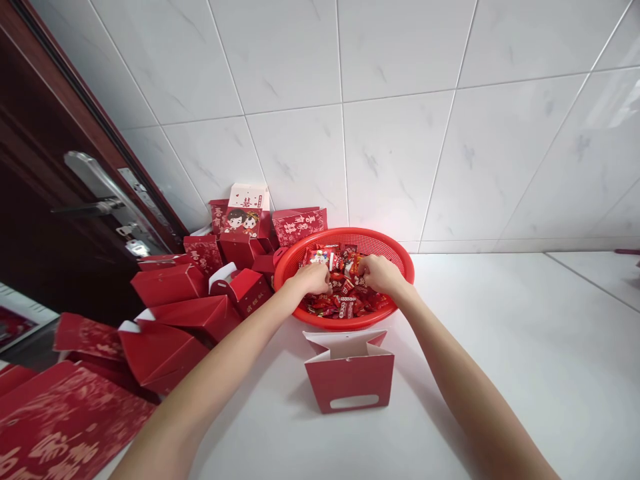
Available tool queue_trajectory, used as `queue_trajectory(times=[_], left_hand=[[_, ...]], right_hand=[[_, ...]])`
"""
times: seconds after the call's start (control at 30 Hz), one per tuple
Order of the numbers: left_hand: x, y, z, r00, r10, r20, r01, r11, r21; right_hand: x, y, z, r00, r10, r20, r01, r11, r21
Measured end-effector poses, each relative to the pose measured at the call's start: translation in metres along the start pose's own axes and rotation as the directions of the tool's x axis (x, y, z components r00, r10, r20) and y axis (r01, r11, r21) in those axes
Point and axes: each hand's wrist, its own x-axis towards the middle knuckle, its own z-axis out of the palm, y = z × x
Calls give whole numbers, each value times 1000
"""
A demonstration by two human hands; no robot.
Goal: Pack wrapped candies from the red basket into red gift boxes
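A red plastic basket (345, 325) with mesh sides holds a heap of small wrapped candies (346, 307), mostly in red wrappers. Both hands are inside it. My left hand (315, 278) lies at the left of the heap, fingers curled down among the candies. On the right side, my right hand (381, 273) has its fingers bent and drawn together against the wrappers. What either hand grips is hidden by the fingers. In front of the basket, between my forearms, stands a red paper gift box (350, 381) with its top open and a white oval on its near side.
Many red gift boxes (170, 285) crowd the left side, some with flaps up. One box (244, 220) shows two cartoon figures. Behind stands a white tiled wall (390, 160). A dark door (45, 167) with a metal handle (100, 183) is at the left. The white tabletop (530, 333) extends right.
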Motion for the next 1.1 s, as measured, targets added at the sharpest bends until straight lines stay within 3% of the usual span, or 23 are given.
queue_trajectory(times=[0.23,0.4,0.53,0.63,0.73,0.9,1.1], left_hand=[[3,-4,4,977,121,177,-107,990,-87],[8,-5,7,960,149,237,-133,988,-82],[11,-11,8,967,238,93,-199,929,-311],[14,-15,8,958,256,-126,-282,791,-543],[18,-17,9,938,238,-250,-345,659,-669],[19,-14,10,937,236,-258,-345,500,-794],[14,-10,9,918,262,-296,-389,465,-795]], right_hand=[[1,0,0,1000,-22,19,21,1000,13],[1,1,1,999,-48,22,48,998,30],[1,1,1,999,-39,-14,40,998,55],[2,2,1,997,-47,-58,52,995,90],[4,4,2,989,-88,-120,114,966,231],[5,7,4,966,-176,-191,250,829,500],[6,8,5,953,-214,-217,301,763,572]])
